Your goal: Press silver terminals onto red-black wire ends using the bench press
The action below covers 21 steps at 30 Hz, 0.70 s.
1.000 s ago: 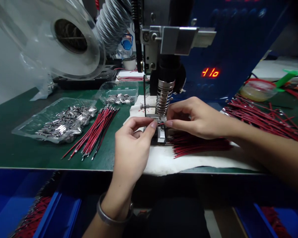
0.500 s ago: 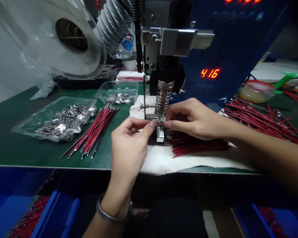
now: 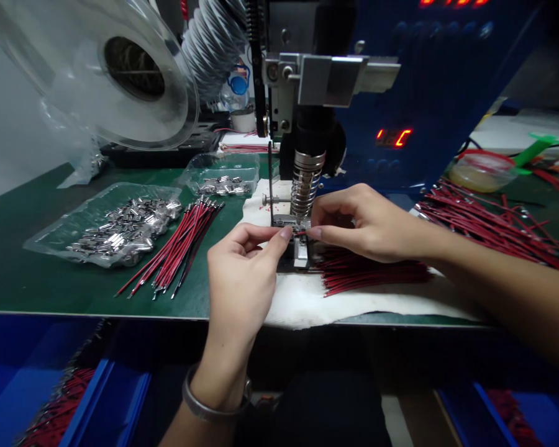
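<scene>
Little has moved since the earlier frames beyond a slight leftward shift of the left hand (image 3: 240,279) and changed digits on the red display (image 3: 394,138). Fingers of both hands are pinched on a short stretch of red wire (image 3: 302,233), left at one side, right hand (image 3: 382,230) at the other, probably to keep it steady under the spring-wrapped column (image 3: 307,180), just above the metal block (image 3: 300,253). That metalwork leaves the fingertips little room. Below the right hand, stacked wires (image 3: 375,279) lie on white sheeting (image 3: 307,304), presumably within easy reach. Leftward, a gap separates the left hand from the fanned wires (image 3: 179,248), with the clear tray (image 3: 46,242) beyond. The left wrist overhangs the front edge of the tabletop (image 3: 18,279).
</scene>
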### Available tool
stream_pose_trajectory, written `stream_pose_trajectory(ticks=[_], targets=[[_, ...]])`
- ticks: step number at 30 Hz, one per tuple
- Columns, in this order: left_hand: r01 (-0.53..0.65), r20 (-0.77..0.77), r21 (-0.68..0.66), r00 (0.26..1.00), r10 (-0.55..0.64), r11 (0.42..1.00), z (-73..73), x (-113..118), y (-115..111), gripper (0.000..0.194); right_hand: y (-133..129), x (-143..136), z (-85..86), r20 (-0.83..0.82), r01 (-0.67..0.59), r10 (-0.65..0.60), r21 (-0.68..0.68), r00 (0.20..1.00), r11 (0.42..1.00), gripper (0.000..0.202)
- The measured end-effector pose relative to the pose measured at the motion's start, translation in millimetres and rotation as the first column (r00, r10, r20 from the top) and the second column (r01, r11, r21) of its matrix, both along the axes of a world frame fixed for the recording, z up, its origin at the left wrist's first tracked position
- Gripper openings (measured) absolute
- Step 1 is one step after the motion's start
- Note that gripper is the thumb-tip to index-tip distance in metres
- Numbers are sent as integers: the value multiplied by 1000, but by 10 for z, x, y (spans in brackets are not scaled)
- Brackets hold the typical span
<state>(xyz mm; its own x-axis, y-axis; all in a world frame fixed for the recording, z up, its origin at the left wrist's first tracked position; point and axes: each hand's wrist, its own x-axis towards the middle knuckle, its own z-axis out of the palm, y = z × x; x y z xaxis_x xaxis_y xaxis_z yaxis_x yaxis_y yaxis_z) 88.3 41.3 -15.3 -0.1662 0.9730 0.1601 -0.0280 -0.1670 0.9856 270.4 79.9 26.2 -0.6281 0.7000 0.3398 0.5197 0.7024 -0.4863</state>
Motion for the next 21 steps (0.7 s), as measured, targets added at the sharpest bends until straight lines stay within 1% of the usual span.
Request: stream_pose_trajectory(ticks=[7,21], targets=[[1,-7,-9,1000,-1,1000,-7,1,-15,22,-11,5,2,2,6,-6,32,1000,999,18],[-8,-30,-5,1000,8,1000,6,4,-8,23,-91,-37,33,29,87,-90,82,996,993,15]])
